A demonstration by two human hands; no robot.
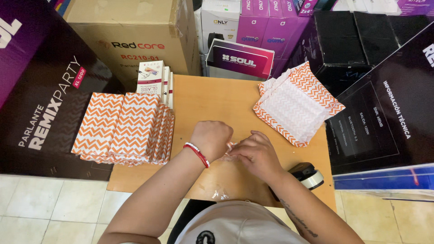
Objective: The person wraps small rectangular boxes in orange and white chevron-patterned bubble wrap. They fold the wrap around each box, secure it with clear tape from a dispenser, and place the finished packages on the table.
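Both hands meet in the middle of the wooden surface (203, 97). Left hand (211, 139) is curled shut, and right hand (257, 153) has its fingers bent, both pinching a small clear wrapper (229, 151) that lies flat between them. To the left of the hands sits a pile of wrapped orange zigzag packs (124, 129), so many look done. Up and to the right lies a stack of open zigzag paper (294, 104), not used yet. Just beside the right wrist sits a tape roll (309, 176).
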